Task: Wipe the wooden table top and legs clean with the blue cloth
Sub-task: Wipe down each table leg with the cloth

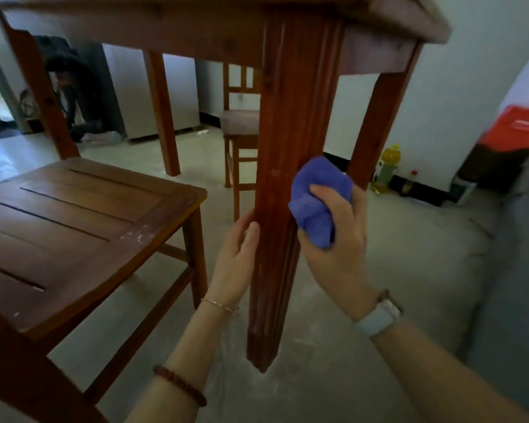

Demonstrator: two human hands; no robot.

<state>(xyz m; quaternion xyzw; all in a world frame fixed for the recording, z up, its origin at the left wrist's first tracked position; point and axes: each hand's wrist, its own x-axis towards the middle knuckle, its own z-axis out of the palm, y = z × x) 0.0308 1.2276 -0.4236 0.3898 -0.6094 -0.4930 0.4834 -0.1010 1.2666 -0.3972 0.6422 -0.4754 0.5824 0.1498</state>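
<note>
I am low down, looking under the wooden table (196, 35). Its near grooved leg (290, 123) runs down the middle of the head view to the floor. My right hand (339, 248) is shut on the bunched blue cloth (316, 199) and presses it against the right side of that leg, about halfway down. My left hand (237, 261) rests on the leg's left edge, fingers upward and touching the wood. Three other table legs stand further back.
A slatted wooden chair (74, 227) stands close on the left. A second chair (242, 129) is behind the leg. A yellow bottle (385, 169) and a red-lidded bin (507, 148) sit by the right wall. A dusty concrete floor (364, 346) lies below.
</note>
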